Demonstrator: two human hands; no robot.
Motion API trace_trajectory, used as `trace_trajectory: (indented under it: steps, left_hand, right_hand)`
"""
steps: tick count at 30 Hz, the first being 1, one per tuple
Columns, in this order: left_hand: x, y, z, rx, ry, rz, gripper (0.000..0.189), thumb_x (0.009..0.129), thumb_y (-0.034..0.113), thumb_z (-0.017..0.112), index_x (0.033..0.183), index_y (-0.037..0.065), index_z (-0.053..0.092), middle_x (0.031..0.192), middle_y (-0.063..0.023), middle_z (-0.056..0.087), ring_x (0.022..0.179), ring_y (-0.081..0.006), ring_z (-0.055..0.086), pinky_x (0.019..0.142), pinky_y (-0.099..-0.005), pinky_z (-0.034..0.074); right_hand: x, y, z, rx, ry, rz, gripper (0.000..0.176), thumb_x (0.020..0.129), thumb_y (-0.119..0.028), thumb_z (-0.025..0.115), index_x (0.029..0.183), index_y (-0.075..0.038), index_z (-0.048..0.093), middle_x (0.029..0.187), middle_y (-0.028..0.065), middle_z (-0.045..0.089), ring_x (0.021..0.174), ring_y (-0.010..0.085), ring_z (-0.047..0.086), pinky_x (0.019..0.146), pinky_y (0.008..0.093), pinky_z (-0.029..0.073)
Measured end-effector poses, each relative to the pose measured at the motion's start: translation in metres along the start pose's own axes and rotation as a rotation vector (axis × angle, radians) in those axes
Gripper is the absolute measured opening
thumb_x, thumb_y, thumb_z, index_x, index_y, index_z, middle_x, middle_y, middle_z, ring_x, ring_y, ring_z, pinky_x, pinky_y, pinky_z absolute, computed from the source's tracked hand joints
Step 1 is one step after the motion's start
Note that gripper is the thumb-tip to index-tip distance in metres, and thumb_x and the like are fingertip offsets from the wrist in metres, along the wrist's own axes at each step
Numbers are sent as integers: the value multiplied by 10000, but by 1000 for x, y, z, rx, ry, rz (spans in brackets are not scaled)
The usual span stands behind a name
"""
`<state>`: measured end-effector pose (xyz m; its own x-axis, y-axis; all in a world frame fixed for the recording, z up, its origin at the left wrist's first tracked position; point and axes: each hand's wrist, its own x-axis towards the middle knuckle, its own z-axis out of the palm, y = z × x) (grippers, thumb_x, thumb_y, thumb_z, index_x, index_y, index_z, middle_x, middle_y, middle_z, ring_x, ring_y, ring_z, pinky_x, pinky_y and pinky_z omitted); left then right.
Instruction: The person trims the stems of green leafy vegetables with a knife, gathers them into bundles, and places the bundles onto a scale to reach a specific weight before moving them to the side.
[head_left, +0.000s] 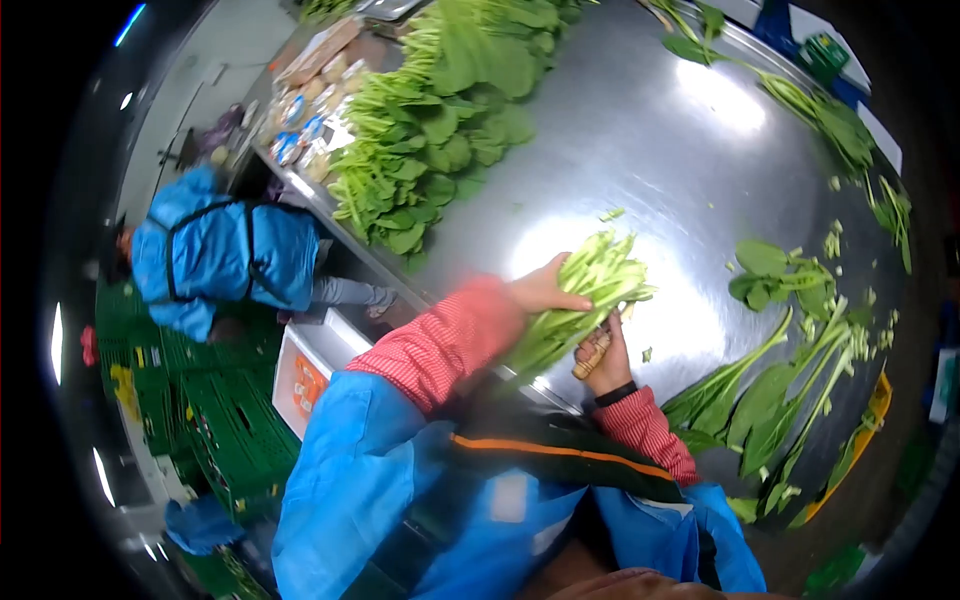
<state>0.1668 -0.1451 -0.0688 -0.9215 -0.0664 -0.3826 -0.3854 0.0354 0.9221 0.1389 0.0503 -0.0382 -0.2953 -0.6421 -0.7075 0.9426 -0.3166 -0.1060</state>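
My left hand (542, 287) is closed round a bunch of leafy greens (600, 275), whose pale cut stems point away from me over the metal table (600, 150). Just right of the bunch, my right hand (612, 362) grips a knife by its tan, ridged handle (591, 354); the blade is mostly hidden beside the stems. The bunch's leafy end hangs toward my body and is blurred. Loose leaves and stalks (770, 400) lie to the right of my right hand, with small trimmed stem bits around them.
A long pile of greens (440, 130) lines the table's left side, with plastic-wrapped packages (305, 120) beyond it. At left, a person in a blue jacket (235, 250) bends near green crates (235, 430). A white box (310, 365) stands left of me.
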Motion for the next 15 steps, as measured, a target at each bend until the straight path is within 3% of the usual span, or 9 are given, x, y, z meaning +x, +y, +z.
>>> trace_trajectory:
  steps: [4, 7, 11, 15]
  left_hand:
    - [-17, 58, 16, -174, 75, 28, 936, 719, 211, 839, 1410, -40, 261, 1300, -149, 496, 1213, -216, 478, 1057, -350, 380]
    - [-15, 74, 16, -336, 134, 127, 1006, 706, 219, 858, 1420, -29, 196, 1313, -164, 462, 1230, -228, 459, 1066, -359, 359]
    - [-17, 109, -11, -552, 231, 322, 921, 772, 167, 796, 1428, -3, 172, 1310, -145, 449, 1240, -233, 452, 1065, -363, 371]
    - [-22, 148, -81, -712, 331, 452, 914, 795, 184, 778, 1433, 22, 145, 1325, -137, 427, 1250, -238, 439, 1053, -359, 386]
  right_hand:
    - [-8, -26, 11, -159, -56, -96, 305, 999, -435, 473, 906, -156, 554, 594, -71, 440, 453, 60, 395, 395, 212, 316]
    - [-10, -54, 36, -416, -75, -333, 337, 974, -435, 528, 885, -111, 552, 593, -48, 445, 442, 69, 397, 393, 212, 310]
    - [2, -81, 108, -741, -74, -555, 362, 959, -425, 564, 829, -87, 547, 575, -33, 449, 427, 71, 402, 390, 218, 298]
    - [25, -87, 227, -1036, -148, -513, 377, 965, -433, 546, 804, -93, 531, 543, -47, 438, 395, 59, 391, 376, 204, 293]
